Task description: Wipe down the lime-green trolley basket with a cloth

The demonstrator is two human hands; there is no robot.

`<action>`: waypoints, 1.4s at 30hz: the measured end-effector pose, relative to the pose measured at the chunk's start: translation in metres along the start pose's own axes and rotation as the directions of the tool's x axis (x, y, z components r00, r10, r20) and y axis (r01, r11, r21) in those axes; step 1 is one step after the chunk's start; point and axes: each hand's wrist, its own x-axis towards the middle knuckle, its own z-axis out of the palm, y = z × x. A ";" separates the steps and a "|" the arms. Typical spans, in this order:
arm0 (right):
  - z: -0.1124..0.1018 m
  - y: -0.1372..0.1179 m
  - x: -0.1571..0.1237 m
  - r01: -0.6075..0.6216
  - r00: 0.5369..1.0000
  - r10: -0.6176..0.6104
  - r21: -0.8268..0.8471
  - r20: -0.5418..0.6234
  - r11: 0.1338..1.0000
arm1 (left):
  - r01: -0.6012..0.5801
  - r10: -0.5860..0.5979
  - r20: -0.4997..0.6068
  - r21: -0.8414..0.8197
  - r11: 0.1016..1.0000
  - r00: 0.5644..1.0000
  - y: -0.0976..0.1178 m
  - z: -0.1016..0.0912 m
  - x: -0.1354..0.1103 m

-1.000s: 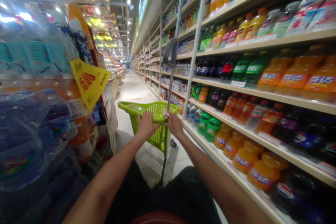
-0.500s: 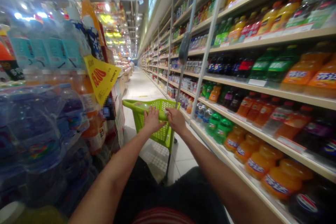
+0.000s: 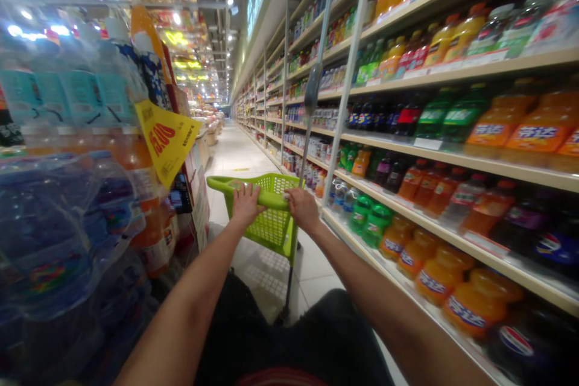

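A bright green plastic shopping cart (image 3: 266,230) with perforated basket walls stands in front of me. My left hand (image 3: 246,204) lies over the left part of its handle (image 3: 273,200), fingers spread forward across it and thumb pointing right. At the handle's right end, my right hand (image 3: 302,207) is closed around it, with the fingers curled. A thin grey pole with a dark oval piece (image 3: 312,89) rises behind my right hand; I cannot tell whether it belongs to the cart. The inside of the basket is mostly hidden.
Tall shelves of soda bottles (image 3: 465,307) line the right side closely. On the left stand wrapped packs of water bottles (image 3: 49,241), orange drink bottles and a yellow price sign (image 3: 165,139). The pale tiled aisle (image 3: 235,148) runs straight ahead.
The view has shifted slightly, so the shelves appear a little farther left. My left hand has moved a little left along the handle; my right hand keeps its hold.
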 end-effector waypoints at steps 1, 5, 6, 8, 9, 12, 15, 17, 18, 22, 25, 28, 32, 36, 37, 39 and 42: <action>0.000 0.005 0.000 -0.004 1.000 0.004 0.001 -0.006 1.000 | 0.007 -0.007 0.005 0.002 1.000 1.000 0.005 0.001 0.002; -0.007 0.029 -0.002 -0.049 0.998 0.050 0.009 -0.024 0.999 | 0.031 -0.031 0.016 -0.008 0.999 0.999 0.028 0.003 0.005; -0.009 0.035 -0.003 -0.063 0.998 0.063 0.008 -0.024 0.998 | 0.029 -0.028 0.012 -0.013 1.000 1.000 0.033 0.003 0.005; -0.014 0.046 -0.005 -0.089 0.996 0.090 0.011 -0.026 0.996 | 0.019 -0.019 0.007 -0.023 1.000 1.000 0.042 0.003 0.004; -0.016 0.050 -0.006 -0.107 0.994 0.107 0.018 -0.032 0.994 | 0.015 -0.015 0.006 -0.025 1.000 1.000 0.045 0.003 0.003; -0.019 0.056 -0.007 -0.169 0.983 0.173 0.060 -0.064 0.984 | 0.001 -0.001 0.013 -0.025 1.000 1.000 0.052 0.002 0.002; -0.017 0.049 -0.007 -0.175 0.976 0.187 0.105 -0.112 0.979 | -0.010 0.010 0.020 -0.014 1.000 1.000 0.055 0.001 0.003; -0.013 0.038 -0.007 -0.112 0.983 0.127 0.117 -0.131 0.987 | 0.009 -0.009 0.013 0.000 1.000 1.000 0.057 0.002 0.004; -0.011 0.032 -0.008 -0.065 0.989 0.079 0.112 -0.125 0.992 | 0.022 -0.022 0.004 0.008 1.000 1.000 0.059 0.003 0.005; -0.005 0.025 -0.007 0.039 0.997 -0.037 0.033 -0.062 0.999 | 0.018 -0.017 -0.022 0.025 1.000 1.000 0.068 0.005 0.012; -0.003 0.041 0.001 -0.009 1.000 0.009 -0.043 0.006 0.999 | 0.030 -0.030 0.020 0.008 1.000 0.999 0.078 0.007 0.021; -0.005 0.062 0.011 -0.060 0.995 0.067 -0.099 0.070 0.993 | 0.041 -0.037 0.081 -0.047 0.998 0.996 0.083 0.007 0.028; -0.008 0.078 0.012 -0.087 0.992 0.095 -0.105 0.077 0.991 | -0.023 0.032 0.099 -0.094 0.995 0.995 0.068 0.005 0.030; -0.008 0.084 0.000 -0.090 0.996 0.091 -0.060 0.014 0.994 | 0.114 -0.110 0.088 -0.040 0.993 0.990 0.044 0.001 0.024; -0.008 0.085 -0.003 -0.088 0.996 0.087 -0.052 -0.018 0.995 | 0.124 -0.121 0.092 -0.026 0.992 0.988 0.041 0.001 0.022; -0.008 0.088 -0.009 -0.079 0.994 0.075 -0.049 -0.074 0.996 | 0.104 -0.102 0.108 -0.009 0.995 0.989 0.039 -0.001 0.017; -0.009 0.095 -0.013 -0.063 0.992 0.057 -0.047 -0.116 0.997 | 0.085 -0.084 0.129 -0.001 0.996 0.988 0.047 -0.003 0.011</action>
